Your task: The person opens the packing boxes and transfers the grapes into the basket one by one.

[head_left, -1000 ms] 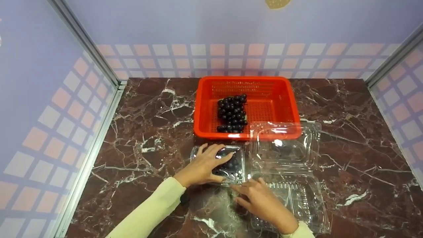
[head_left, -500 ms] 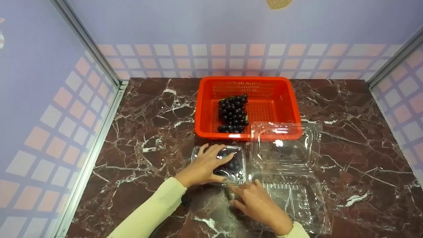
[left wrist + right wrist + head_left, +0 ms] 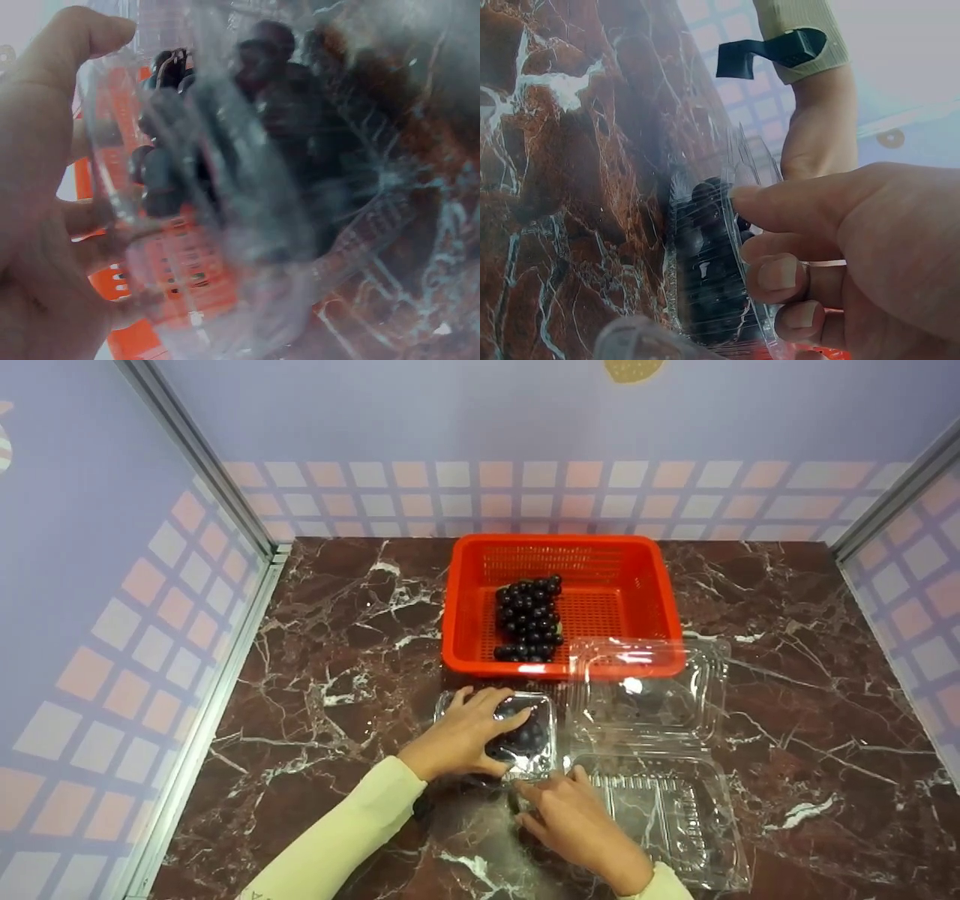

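A clear plastic container [image 3: 544, 735] with dark grapes [image 3: 529, 739] inside sits on the marble-patterned table, its lid down. My left hand [image 3: 461, 735] rests across the lid with fingers spread, the thumb near the front edge. In the left wrist view the same grapes [image 3: 300, 142] show through blurred plastic beside the left hand [image 3: 45, 187]. My right hand [image 3: 562, 817] is at the container's front right corner. In the right wrist view its thumb and bent fingers pinch along the lid's rim, with the thumb tip overlapping the rim.
Behind the container stands a red basket [image 3: 645, 555] with a bunch of dark grapes [image 3: 529, 619] in its left half. A second clear container [image 3: 675, 825] lies open at right, its raised lid [image 3: 645, 712] overlapping the basket's front rim. Patterned walls enclose the back and sides.
My right hand has slid slightly left along the container's front edge. The left hand stays on the lid, and the basket and open container have not moved.
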A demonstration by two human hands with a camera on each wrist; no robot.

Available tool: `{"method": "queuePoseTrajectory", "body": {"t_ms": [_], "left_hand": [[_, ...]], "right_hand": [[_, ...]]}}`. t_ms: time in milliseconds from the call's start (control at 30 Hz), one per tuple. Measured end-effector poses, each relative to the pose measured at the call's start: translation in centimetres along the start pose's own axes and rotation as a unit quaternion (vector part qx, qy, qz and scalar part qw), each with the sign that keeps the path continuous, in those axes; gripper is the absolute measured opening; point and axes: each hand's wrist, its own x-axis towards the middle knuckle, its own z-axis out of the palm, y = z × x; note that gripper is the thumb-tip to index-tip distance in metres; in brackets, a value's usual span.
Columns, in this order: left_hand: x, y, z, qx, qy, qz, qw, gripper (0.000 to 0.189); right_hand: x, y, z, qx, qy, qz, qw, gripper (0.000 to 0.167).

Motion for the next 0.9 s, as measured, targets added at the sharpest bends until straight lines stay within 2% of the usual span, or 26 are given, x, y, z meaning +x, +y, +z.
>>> {"method": "queuePoseTrajectory", "body": {"t_ms": [267, 333, 400, 467, 533, 700, 900], "left_hand": [[0.5, 0.1, -0.9, 0.002, -0.047, -0.014, 0.9988, 0.085], [0.7, -0.1, -1.0, -0.028, -0.055, -0.025, 0.9978, 0.081], [0.9, -0.4, -1.3, -0.075, -0.055, -0.055, 0.9942, 0.072], [0.9, -0.7, -1.6, -0.115, -0.059, -0.087, 0.9879, 0.067], [1.0, -0.8, -2.0, -0.134, -0.069, -0.105, 0.983, 0.067], [1.2, -0.4, -2.6, -0.115, -0.116, -0.082, 0.9832, 0.077], [1.4, -0.3, -4.0, -0.144, -0.148, -0.104, 0.9729, 0.075]], "right_hand": [[-0.3, -0.4, 0.5, -0.02, 0.017, -0.012, 0.9996, 0.045], [-0.3, -0.4, 0.6, -0.027, 0.021, -0.013, 0.9993, 0.044], [-0.4, -0.3, 0.5, -0.033, 0.022, -0.011, 0.9992, 0.042], [-0.5, -0.3, 0.4, -0.036, 0.02, -0.009, 0.9991, 0.041], [-0.5, -0.3, 0.3, -0.041, 0.016, -0.01, 0.999, 0.043], [-0.5, -0.2, 0.3, -0.042, 0.019, -0.019, 0.9988, 0.048], [-0.4, 0.0, 0.4, -0.028, 0.025, -0.016, 0.9992, 0.042]]}}
